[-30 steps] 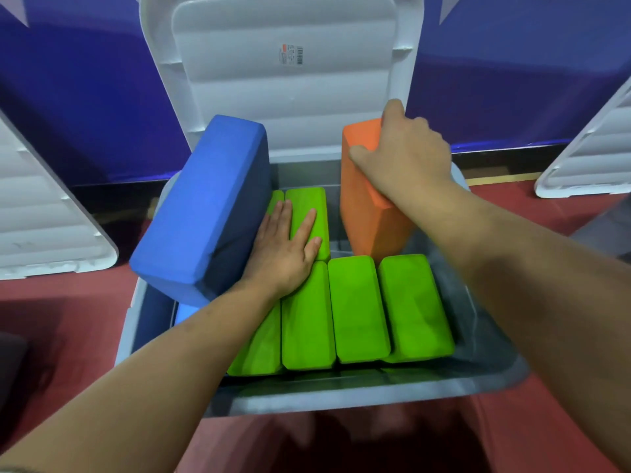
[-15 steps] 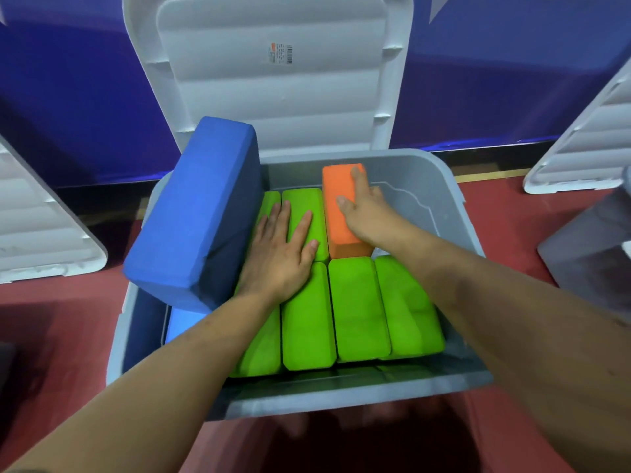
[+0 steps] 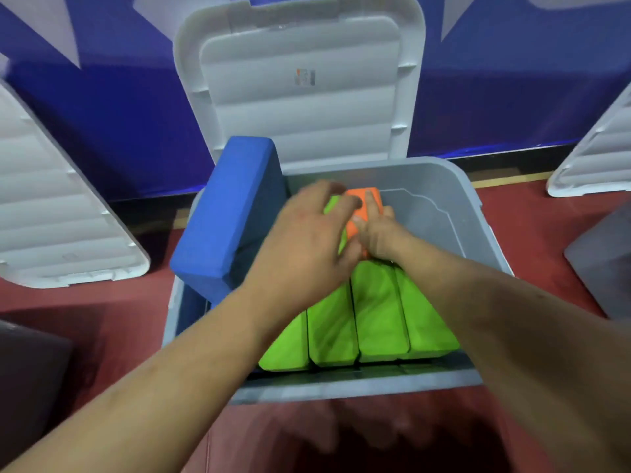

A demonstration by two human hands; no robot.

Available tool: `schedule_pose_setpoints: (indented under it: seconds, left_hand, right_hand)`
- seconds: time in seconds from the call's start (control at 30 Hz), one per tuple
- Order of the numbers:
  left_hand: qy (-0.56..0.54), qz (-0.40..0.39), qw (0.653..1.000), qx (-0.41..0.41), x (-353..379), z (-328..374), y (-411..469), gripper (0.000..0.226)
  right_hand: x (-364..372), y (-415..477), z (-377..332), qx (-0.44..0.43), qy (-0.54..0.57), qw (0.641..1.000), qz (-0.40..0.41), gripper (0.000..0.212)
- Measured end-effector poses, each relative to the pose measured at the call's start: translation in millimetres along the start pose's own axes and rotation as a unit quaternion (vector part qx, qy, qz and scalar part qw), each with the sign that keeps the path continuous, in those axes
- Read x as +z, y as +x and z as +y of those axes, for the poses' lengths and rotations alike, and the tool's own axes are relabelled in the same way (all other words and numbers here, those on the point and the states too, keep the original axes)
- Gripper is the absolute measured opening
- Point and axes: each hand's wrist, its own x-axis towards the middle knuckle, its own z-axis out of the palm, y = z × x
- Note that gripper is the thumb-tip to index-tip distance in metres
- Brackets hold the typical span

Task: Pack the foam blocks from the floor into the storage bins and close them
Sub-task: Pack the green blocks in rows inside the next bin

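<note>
The orange block (image 3: 358, 213), pressed under the right hand's (image 3: 379, 237) straight fingers, should be seated level beside the green blocks (image 3: 379, 308); the left hand's (image 3: 307, 244) grip cannot be told.

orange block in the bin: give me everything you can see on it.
The orange block is matte, foam-looking, with rounded edges. It sits at the back of the grey bin, just behind the row of green blocks. The right hand rests on top, fingers straight; the left hand meets its left edge, too blurred to judge the grip. Hands cover most of it.
</note>
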Motion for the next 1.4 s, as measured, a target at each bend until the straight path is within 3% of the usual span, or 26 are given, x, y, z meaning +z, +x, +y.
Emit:
schedule_pose_setpoints:
  seconds: [0.1, 0.2, 0.27, 0.37, 0.43, 0.53, 0.6, 0.7, 0.77, 0.87, 0.93, 1.0, 1.07, 1.17, 1.27, 1.4]
  left_hand:
    - [0.18, 0.036, 0.974, -0.13, -27.5, -21.3, 0.2, 0.057]
    - [0.248, -0.1, 0.913, -0.308, -25.6, -39.0, -16.5, 0.087]
    - [0.269, -0.106, 0.901, -0.324, -25.2, -45.4, -22.4, 0.084]
    - [0.235, -0.058, 0.929, -0.28, -37.1, -47.6, -17.8, 0.073]
    - [0.2, -0.03, 0.963, -0.178, -44.7, -39.9, -11.2, 0.075]
    - [0.173, 0.019, 0.984, -0.028, -51.0, -19.9, -0.2, 0.076]
    - [0.167, 0.053, 0.984, 0.022, -44.9, -10.8, 2.3, 0.077]
    - [0.116, 0.1, 0.987, 0.056, -19.2, -9.8, -5.8, 0.078]
    - [0.092, 0.094, 0.988, 0.08, -2.9, -12.5, -9.8, 0.077]
    - [0.038, 0.038, 0.993, 0.1, 7.7, -11.5, -5.2, 0.087]
    - [-0.081, 0.02, 0.996, 0.002, 13.4, -1.6, -3.5, 0.094]
    - [-0.15, 0.013, 0.983, -0.104, 28.7, 1.5, -5.1, 0.095]
    - [-0.11, -0.064, 0.983, -0.131, 51.8, -5.7, -14.0, 0.109]
    - [-0.001, -0.222, 0.972, -0.077, 91.9, -23.7, -39.7, 0.119]
    - [0.071, -0.24, 0.968, -0.03, 115.2, -28.2, -59.6, 0.112]
    - [0.086, -0.221, 0.971, -0.024, 118.3, -29.9, -59.5, 0.109]
  right_hand:
    - [-4.4, -3.1, -1.5, 0.015, -0.006, 1.0, -0.001, 0.071]
    - [-15.9, -12.2, -5.8, 0.016, -0.078, 0.997, -0.005, 0.077]
    - [-26.5, -26.8, -17.6, -0.036, -0.07, 0.996, 0.042, 0.072]
    - [-45.7, -46.3, -40.7, -0.076, 0.11, 0.985, 0.111, 0.05]
    - [-68.9, -59.3, -56.4, -0.039, 0.305, 0.947, 0.088, 0.043]
    - [-114.5, -74.6, -64.8, 0.024, 0.512, 0.858, 0.025, 0.068]
    - [-138.0, -76.6, -56.1, 0.054, 0.527, 0.848, 0.024, 0.072]
    - [-149.6, -83.7, -42.0, 0.104, 0.516, 0.847, -0.075, 0.047]
    - [-154.5, -89.1, -35.5, 0.111, 0.498, 0.855, -0.096, 0.032]
    - [-174.1, -98.6, -34.4, 0.059, 0.409, 0.91, 0.038, 0.036]
    - [-186.9, -106.7, -39.8, 0.025, 0.306, 0.942, 0.136, 0.053]
    - [-195.1, -112.0, -42.4, -0.005, 0.211, 0.958, 0.194, 0.056]
    - [-201.1, -115.9, -42.4, -0.031, 0.146, 0.961, 0.231, 0.053]
    - [-200.7, -116.1, -39.9, -0.041, 0.07, 0.961, 0.265, 0.053]
    - [-192.7, -108.7, -34.4, -0.034, 0.008, 0.962, 0.272, 0.058]
    - [-198.1, -102.4, -26.2, -0.029, 0.007, 0.959, 0.283, 0.058]
